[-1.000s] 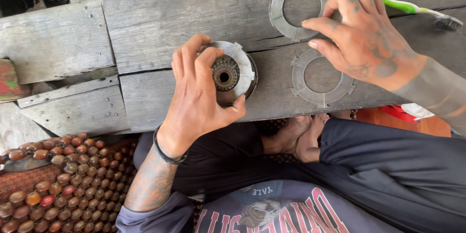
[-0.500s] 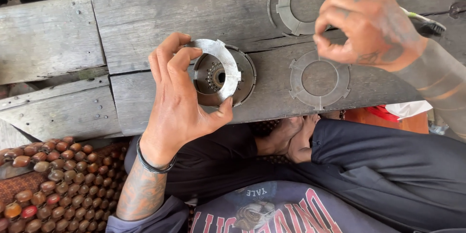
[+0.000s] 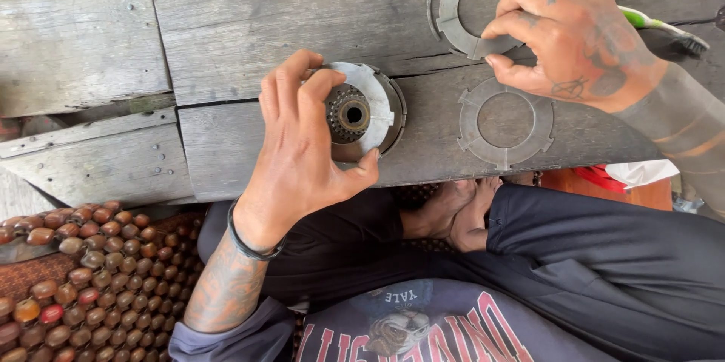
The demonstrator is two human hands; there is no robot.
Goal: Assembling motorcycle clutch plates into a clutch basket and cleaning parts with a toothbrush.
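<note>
Gripping clutch hub (image 3: 355, 114) with left hand (image 3: 302, 154), fingers (image 3: 291, 94) curled over its rim and thumb under, metal plate seated on top; hub resting at centre of weathered plank table (image 3: 249, 15). Right hand (image 3: 574, 37) pinching edge of upper notched ring plate (image 3: 464, 7) between fingertips. Second ring plate (image 3: 504, 122) lying flat just below, untouched. Green toothbrush (image 3: 664, 26) behind right hand.

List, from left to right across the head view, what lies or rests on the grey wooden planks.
Left hand → round metal hub with toothed centre → lower flat ring plate → right hand → green toothbrush
</note>
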